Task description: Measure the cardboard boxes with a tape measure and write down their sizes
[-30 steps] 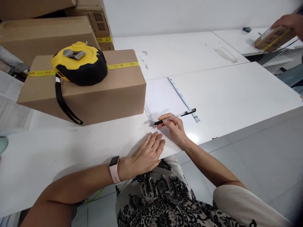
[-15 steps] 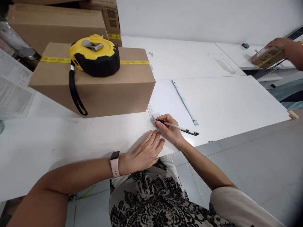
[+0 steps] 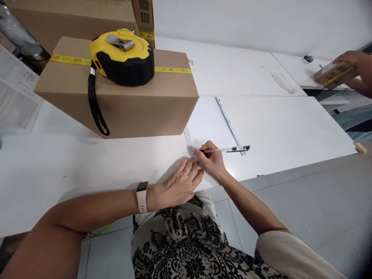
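My right hand is closed round a pen with a clear barrel and black cap end. Its tip is at the lower left of a white notepad, by the wire-bound edge, and my fingers hide the point. Flat beside it lies my left hand, fingers stretched out, fingertips close to the pad's lower corner and nearly touching my right hand. A cardboard box with yellow tape stands to the left of the pad. On top of it rests a yellow and black tape measure, its black strap hanging down the front.
More cardboard boxes stand behind at the left, near printed sheets. The white table stretches right. At the far right, another person's hands hold a small taped box. A small dark object lies near the wall.
The pen has tilted in my right hand, its cap end swinging up and away. My left hand stays flat. The view has shifted slightly. The other person's second hand now shows under the small box.
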Action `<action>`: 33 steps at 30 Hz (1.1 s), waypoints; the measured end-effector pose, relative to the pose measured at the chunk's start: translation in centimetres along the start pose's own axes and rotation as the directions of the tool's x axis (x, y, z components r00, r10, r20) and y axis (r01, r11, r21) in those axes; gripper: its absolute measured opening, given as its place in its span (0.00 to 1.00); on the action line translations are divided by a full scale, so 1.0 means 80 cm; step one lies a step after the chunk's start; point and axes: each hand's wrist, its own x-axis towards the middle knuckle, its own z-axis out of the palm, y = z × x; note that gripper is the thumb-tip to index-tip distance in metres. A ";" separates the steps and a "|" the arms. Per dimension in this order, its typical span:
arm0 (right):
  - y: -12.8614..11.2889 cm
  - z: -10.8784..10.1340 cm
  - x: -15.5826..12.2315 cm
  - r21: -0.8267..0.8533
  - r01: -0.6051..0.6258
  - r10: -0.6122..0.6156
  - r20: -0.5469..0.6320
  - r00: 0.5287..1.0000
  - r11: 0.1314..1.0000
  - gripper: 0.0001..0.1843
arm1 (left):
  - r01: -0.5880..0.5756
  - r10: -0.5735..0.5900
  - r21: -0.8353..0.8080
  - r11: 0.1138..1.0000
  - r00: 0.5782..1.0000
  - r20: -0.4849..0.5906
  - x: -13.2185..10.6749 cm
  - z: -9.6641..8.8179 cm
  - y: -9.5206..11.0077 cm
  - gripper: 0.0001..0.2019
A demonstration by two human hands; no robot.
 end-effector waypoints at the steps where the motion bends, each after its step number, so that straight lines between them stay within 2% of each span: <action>1: 0.001 0.000 -0.001 -0.012 0.002 -0.002 0.012 1.000 1.000 0.16 | -0.002 0.001 0.003 1.000 1.000 0.005 0.000 0.001 0.000 0.39; 14: 0.004 -0.002 -0.001 -0.071 0.027 -0.023 0.069 0.997 0.997 0.14 | -0.008 0.007 0.049 0.999 1.000 0.010 -0.001 -0.013 -0.003 0.34; 21: 0.004 -0.003 -0.003 -0.074 0.007 0.000 0.092 0.996 0.997 0.14 | -0.009 0.009 0.046 0.999 1.000 -0.002 -0.001 -0.012 -0.004 0.35; 33: 0.001 -0.003 -0.001 -0.089 0.039 -0.030 0.093 0.995 0.995 0.14 | -0.010 0.010 0.048 0.999 1.000 0.000 0.000 -0.012 -0.004 0.35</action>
